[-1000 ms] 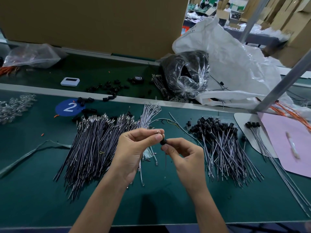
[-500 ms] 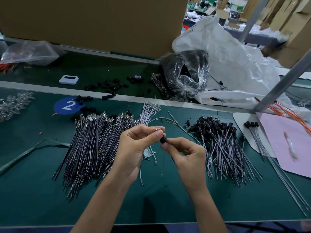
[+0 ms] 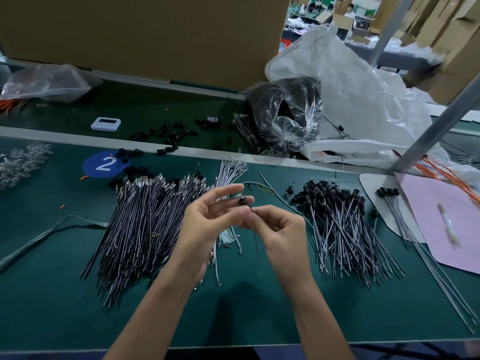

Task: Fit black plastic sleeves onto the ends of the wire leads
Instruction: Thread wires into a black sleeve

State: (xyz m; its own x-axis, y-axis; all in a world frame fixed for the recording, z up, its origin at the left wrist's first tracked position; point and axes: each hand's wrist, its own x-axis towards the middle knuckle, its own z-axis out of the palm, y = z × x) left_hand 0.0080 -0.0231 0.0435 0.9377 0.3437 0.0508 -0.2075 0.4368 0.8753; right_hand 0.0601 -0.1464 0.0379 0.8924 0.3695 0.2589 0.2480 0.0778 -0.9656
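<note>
Sleeve (image 3: 242,201) pinched by left hand (image 3: 207,224); right hand (image 3: 281,235) pinches wire lead (image 3: 255,242) hanging below.

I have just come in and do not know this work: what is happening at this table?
A person fits a black sleeve onto a wire lead. The right hand pinches the lead just under the sleeve; the left hand is at the sleeve, grip unclear. A pile of bare leads lies left, sleeved leads right.
</note>
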